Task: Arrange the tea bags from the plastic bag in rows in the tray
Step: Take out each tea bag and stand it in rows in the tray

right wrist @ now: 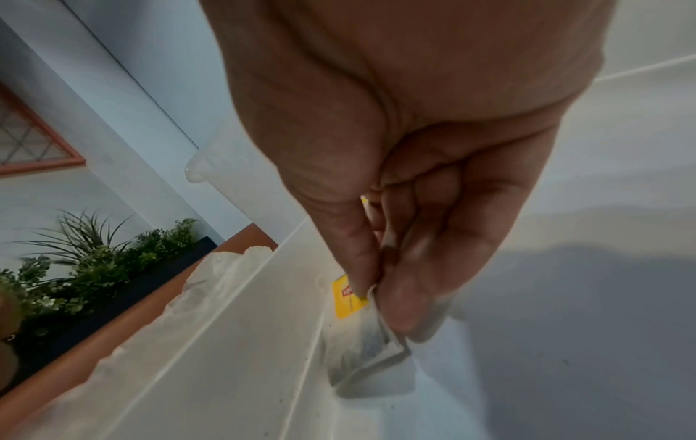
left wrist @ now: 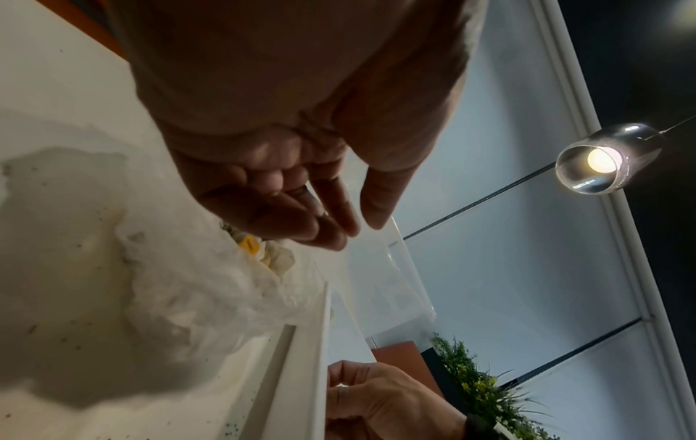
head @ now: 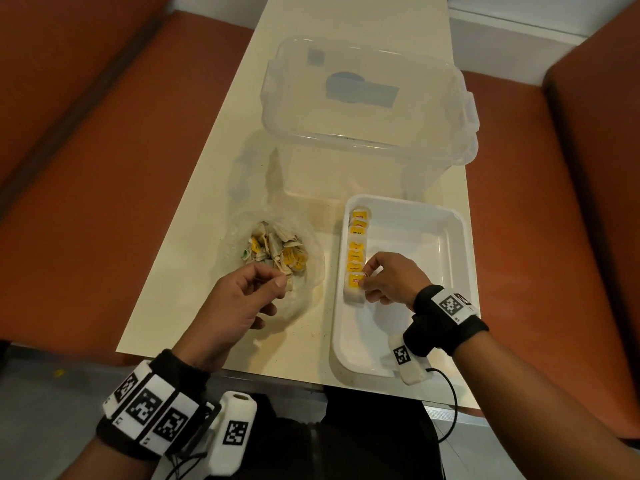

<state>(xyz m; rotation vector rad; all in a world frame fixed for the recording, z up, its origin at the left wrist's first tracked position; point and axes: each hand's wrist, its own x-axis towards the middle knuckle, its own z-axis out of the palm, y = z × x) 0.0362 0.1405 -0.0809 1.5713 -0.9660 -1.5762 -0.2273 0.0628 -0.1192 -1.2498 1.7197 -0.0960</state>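
A crumpled clear plastic bag [head: 308,247] lies on the cream table with a heap of yellow-tagged tea bags [head: 277,252] inside. To its right sits the white tray [head: 415,268], where a column of tea bags [head: 357,247] runs along the left wall. My right hand [head: 365,284] pinches a tea bag [head: 354,289] at the near end of that column; the right wrist view shows thumb and fingers [right wrist: 399,297] on the bag's top, its yellow tag [right wrist: 348,300] beside them. My left hand [head: 273,280] hovers over the plastic bag, loosely curled and holding nothing [left wrist: 357,229].
A large clear storage bin [head: 363,109] stands behind the bag and the tray. Orange benches [head: 104,168] flank the narrow table. The tray reaches to the table's near edge [head: 277,374]. Most of the tray floor right of the column is bare.
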